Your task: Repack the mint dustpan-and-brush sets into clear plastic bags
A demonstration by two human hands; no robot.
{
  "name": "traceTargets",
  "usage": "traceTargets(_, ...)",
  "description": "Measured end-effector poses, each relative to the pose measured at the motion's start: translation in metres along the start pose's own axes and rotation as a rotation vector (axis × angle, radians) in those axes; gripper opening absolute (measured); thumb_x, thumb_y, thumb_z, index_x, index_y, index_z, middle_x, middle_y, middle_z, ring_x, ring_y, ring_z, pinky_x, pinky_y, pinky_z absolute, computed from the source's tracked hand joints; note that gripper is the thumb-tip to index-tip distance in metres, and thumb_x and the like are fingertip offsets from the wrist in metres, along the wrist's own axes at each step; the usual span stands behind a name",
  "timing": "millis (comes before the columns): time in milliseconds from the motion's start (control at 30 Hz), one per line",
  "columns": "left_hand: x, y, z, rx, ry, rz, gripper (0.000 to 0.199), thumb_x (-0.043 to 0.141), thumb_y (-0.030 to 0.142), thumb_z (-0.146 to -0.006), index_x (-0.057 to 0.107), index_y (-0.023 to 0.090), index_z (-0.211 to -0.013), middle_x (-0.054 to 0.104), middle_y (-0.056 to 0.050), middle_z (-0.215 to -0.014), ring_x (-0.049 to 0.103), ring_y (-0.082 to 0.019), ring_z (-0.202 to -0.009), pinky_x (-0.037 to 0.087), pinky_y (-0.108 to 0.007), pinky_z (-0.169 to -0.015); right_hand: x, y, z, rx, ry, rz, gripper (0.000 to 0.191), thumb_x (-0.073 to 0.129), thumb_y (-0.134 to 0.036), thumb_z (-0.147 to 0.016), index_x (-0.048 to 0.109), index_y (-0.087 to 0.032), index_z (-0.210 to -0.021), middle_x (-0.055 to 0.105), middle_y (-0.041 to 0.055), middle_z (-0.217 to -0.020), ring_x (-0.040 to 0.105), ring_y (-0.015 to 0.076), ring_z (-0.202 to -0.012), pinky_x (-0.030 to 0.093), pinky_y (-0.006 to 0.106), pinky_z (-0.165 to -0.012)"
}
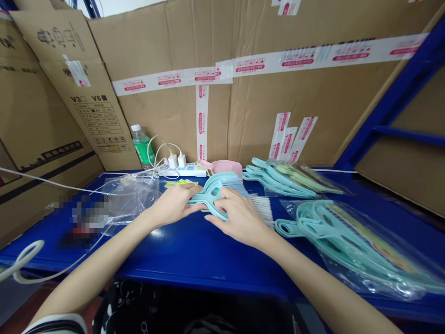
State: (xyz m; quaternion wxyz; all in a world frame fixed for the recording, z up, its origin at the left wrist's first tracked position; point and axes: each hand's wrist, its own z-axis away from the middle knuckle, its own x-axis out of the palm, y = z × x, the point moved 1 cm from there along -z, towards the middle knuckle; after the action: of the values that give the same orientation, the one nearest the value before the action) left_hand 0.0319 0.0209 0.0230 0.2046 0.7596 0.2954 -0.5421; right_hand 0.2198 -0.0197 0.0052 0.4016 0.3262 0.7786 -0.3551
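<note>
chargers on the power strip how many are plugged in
2. One white charger and, just right of it, another, both plugged into the power strip at the back of the blue shelf. Any behind would be hidden.

Pixelated patch (81,220) on the blue shelf (146,260), unreadable; bagged teal brushes (347,241) cut off at the right edge.

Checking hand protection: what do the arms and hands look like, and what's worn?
The left hand and right hand are bare, with no gloves, rings or watch showing; the forearms too. A white sleeve with dark stripes at its hem shows on the left arm, beside a dark garment with a white print.
</note>
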Motion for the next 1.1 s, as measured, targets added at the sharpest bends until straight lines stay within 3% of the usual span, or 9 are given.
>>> traceTargets(133,-0.007,0.005,-0.01,0.027,-0.019,0.017,0.029,0.056,0.041,-0.092,0.064,0.017,-0.106,0.072,-0.009,-0.099,0.069,-0.024,-0.089,0.054,-0.035,-0.076,-0.008,0.001,-0.001,0.013,0.044,-0.039,0.048,0.063,-0.041,-0.087,0.042,-0.019,-0.05,0.046,-0.0013,-0.069,0.045,0.0121,-0.061,0.028,0.027,-0.056)
traceTargets(300,-0.018,0.005,-0.027,0.056,-0.014,-0.083,0.026,0.058,0.037,-0.09,0.066,0.016,-0.103,0.072,-0.008,-0.094,0.069,-0.023,-0.085,0.053,-0.033,-0.074,-0.017,0.01,-0.002,0.092,0.06,0.039,0.041,0.066,-0.033,-0.082,0.046,-0.019,-0.049,0.051,0.0005,-0.07,0.049,0.0137,-0.062,0.027,0.027,-0.054)
traceTargets(433,-0.033,-0.021,-0.04,-0.036,0.049,-0.192,0.023,0.061,0.036,-0.085,0.068,0.017,-0.097,0.073,-0.008,-0.092,0.068,-0.023,-0.082,0.051,-0.033,-0.073,-0.028,0.018,-0.002,0.149,0.134,0.222,0.028,0.059,-0.029,-0.085,0.062,-0.021,-0.058,0.057,0.0051,-0.07,0.056,0.0181,-0.064,0.028,0.029,-0.05)
traceTargets(600,-0.045,-0.063,-0.071,-0.113,0.039,-0.14,0.028,0.059,0.042,-0.085,0.069,0.018,-0.095,0.074,-0.007,-0.09,0.066,-0.02,-0.076,0.047,-0.029,-0.069,-0.027,0.01,0.003,0.258,0.082,0.352,0.04,0.046,-0.035,-0.094,0.073,-0.012,-0.077,0.068,0.0206,-0.079,0.066,0.0315,-0.075,0.041,0.036,-0.055)
traceTargets(700,-0.033,-0.074,-0.097,-0.102,-0.132,-0.121,0.026,0.059,0.039,-0.085,0.07,0.019,-0.096,0.074,-0.007,-0.089,0.066,-0.021,-0.077,0.046,-0.027,-0.069,-0.011,0.003,0.005,0.274,-0.136,0.337,0.033,0.047,-0.023,-0.094,0.075,-0.011,-0.08,0.071,0.0229,-0.079,0.069,0.0324,-0.073,0.045,0.036,-0.054)
traceTargets(800,-0.012,-0.076,-0.123,-0.031,-0.248,-0.125,0.027,0.06,0.033,-0.084,0.068,0.021,-0.106,0.073,-0.007,-0.104,0.067,-0.021,-0.09,0.046,-0.027,-0.076,0.003,0.001,0.006,0.272,-0.311,0.338,0.025,0.052,-0.017,-0.09,0.076,-0.011,-0.082,0.073,0.0214,-0.078,0.071,0.0306,-0.072,0.047,0.034,-0.054)
traceTargets(933,0.009,-0.073,-0.149,0.049,-0.304,-0.122,0.031,0.062,0.027,-0.082,0.067,0.024,-0.112,0.072,-0.004,-0.111,0.064,-0.018,-0.099,0.043,-0.027,-0.088,0.005,0.0,0.003,0.259,-0.336,0.326,0.027,0.052,-0.025,-0.093,0.075,-0.01,-0.094,0.074,0.0215,-0.094,0.072,0.0293,-0.08,0.05,0.033,-0.06)
traceTargets(1100,0.018,-0.068,-0.168,0.088,-0.35,-0.164,0.034,0.057,0.016,-0.08,0.071,0.024,-0.111,0.074,-0.005,-0.109,0.062,-0.019,-0.101,0.039,-0.03,-0.094,0.002,0.0,-0.001,0.26,-0.405,0.344,0.032,0.048,-0.03,-0.097,0.069,-0.008,-0.108,0.071,0.0219,-0.109,0.071,0.0272,-0.09,0.053,0.032,-0.069)
